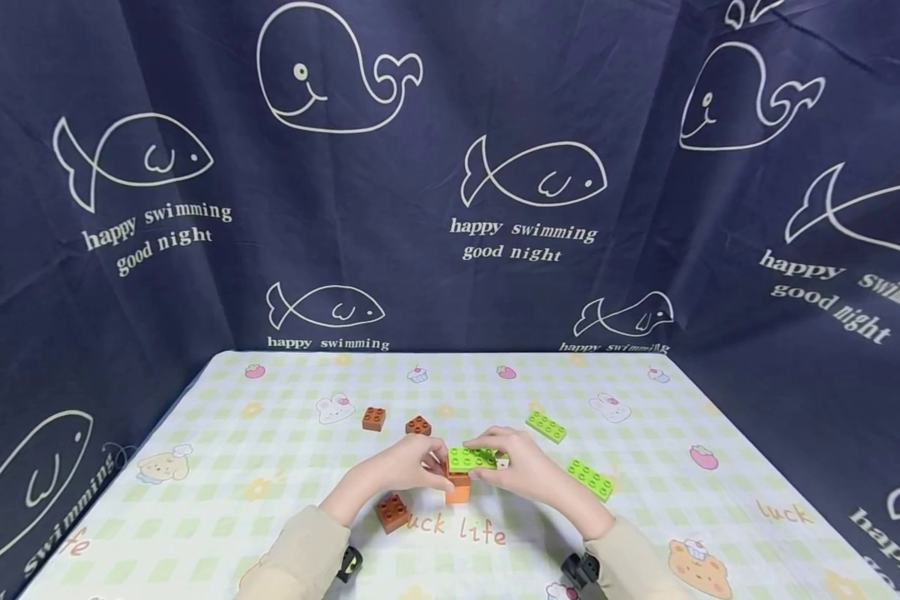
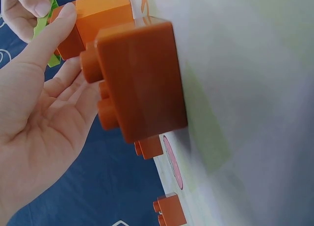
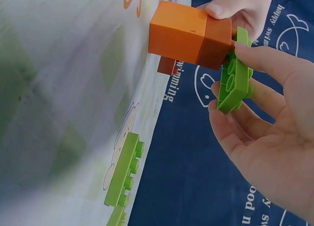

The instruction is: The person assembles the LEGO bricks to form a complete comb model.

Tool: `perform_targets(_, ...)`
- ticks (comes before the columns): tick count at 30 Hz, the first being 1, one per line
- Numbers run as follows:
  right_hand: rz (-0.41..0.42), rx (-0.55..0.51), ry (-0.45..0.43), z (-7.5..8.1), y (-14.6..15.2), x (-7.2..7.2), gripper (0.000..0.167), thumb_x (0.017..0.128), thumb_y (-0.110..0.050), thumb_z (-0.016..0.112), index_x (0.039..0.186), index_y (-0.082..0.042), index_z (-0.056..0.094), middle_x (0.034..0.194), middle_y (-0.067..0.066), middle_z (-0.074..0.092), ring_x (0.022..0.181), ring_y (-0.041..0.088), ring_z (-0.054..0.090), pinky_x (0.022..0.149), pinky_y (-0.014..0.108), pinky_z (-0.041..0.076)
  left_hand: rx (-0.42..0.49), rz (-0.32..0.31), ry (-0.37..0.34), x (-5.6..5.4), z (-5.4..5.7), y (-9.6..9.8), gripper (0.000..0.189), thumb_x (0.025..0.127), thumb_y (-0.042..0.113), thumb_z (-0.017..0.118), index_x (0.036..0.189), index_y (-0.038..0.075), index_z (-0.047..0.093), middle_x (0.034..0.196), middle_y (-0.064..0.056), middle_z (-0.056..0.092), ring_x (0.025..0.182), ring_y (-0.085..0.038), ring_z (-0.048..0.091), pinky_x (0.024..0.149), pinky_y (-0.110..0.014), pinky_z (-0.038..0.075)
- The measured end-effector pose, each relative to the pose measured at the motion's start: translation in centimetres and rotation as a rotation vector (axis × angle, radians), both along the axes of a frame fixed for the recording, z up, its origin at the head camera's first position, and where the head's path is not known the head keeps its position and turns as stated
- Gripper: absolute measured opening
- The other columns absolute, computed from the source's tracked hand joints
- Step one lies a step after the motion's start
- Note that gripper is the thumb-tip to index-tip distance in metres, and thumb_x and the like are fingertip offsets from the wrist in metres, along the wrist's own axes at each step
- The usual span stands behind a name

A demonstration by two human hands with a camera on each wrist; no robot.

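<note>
— What surface is being used?
— A checkered tablecloth (image 1: 285, 467) is being used, and it is being surrounded by fish-printed navy fabric (image 1: 405, 208). Loose brown bricks (image 1: 373, 420) and loose green bricks (image 1: 546, 426) are being seen on it.
— And the fingers?
— By the left hand (image 1: 417, 462), a brown brick (image 3: 214, 43) is being pinched on the orange block (image 3: 176, 30); by the right hand (image 1: 516, 457), a thin green brick (image 1: 465, 458) is being pinched, partly above the brown brick.

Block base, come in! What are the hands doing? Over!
Left hand gripping brown brick on orange block. Right hand pinching green brick at top, overhanging; seating unclear. Loose brown brick beside left forearm, seemingly not blocking. Over.
</note>
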State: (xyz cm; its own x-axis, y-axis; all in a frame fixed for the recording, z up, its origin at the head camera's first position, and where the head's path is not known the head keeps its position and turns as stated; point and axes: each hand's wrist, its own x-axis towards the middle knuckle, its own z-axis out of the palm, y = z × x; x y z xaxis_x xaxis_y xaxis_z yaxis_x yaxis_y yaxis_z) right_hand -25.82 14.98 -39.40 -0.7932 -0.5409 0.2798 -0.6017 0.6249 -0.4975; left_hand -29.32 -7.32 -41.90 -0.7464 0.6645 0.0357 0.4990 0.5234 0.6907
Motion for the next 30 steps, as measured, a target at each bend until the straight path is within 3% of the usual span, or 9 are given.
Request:
perform_targets(8,0.020,0.006,0.008,0.20,0.05,0.05,0.038,0.082,-0.023,0.071,0.116,-0.008,0.065,0.103,0.003,0.066,0.092,0.019,0.060,0.077,0.028,0.052,0.008,0.000,-0.009,0.04,0.20,0.03,0.023,0.078,0.028,0.076,0.087,0.012,0.061,0.089,0.003,0.066,0.083,-0.009,0.066,0.075,-0.018,0.052)
perform_targets(25,0.039,-0.006,-0.013,0.22,0.08,0.13,0.036,0.081,-0.020,0.072,0.115,-0.007,0.066,0.098,0.001,0.065,0.088,0.014,0.060,0.075,0.029,0.052,0.000,-0.003,0.001,0.11,0.16,0.08,0.023,0.079,0.027,0.076,0.089,0.012,0.062,0.091,0.002,0.066,0.082,-0.008,0.066,0.075,-0.018,0.052)
perform_targets(30,0.050,0.004,-0.039,0.24,0.04,0.03,0.037,0.081,-0.019,0.071,0.115,-0.006,0.066,0.095,-0.001,0.062,0.081,0.008,0.054,0.069,0.029,0.052,0.006,-0.001,-0.011,0.15,0.14,0.03,0.023,0.079,0.027,0.076,0.088,0.012,0.061,0.090,0.002,0.066,0.082,-0.007,0.065,0.075,-0.018,0.052)
